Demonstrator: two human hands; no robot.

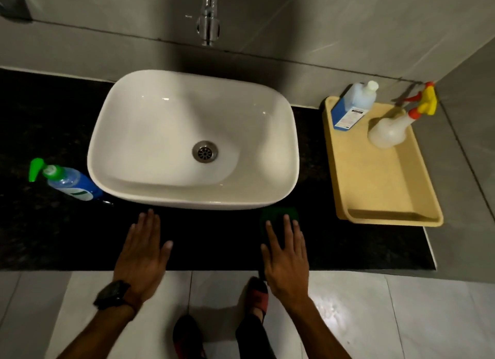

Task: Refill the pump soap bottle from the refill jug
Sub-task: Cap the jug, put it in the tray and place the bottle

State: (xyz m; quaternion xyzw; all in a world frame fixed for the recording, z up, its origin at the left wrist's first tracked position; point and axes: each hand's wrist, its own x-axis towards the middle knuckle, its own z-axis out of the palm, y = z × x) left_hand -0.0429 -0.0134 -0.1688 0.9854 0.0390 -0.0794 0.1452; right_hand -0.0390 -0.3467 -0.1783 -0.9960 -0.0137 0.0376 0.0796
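Note:
The pump soap bottle (70, 181), clear blue with a green pump head, stands on the black counter just left of the white basin. The refill jug (353, 106), translucent white with a blue label and white cap, stands at the far end of the beige tray on the right. My left hand (143, 254) lies flat and open on the counter's front edge, below the basin, holding nothing. My right hand (286, 254) is also flat and open, resting partly over a dark green pad (278, 215). Both hands are well apart from the bottle and the jug.
A white basin (284, 171) fills the counter's middle, with a chrome tap (208, 24) on the wall above. The beige tray (383, 187) also holds a white spray bottle (393, 129) with a red and yellow trigger. Grey tiled walls close in behind and at the right.

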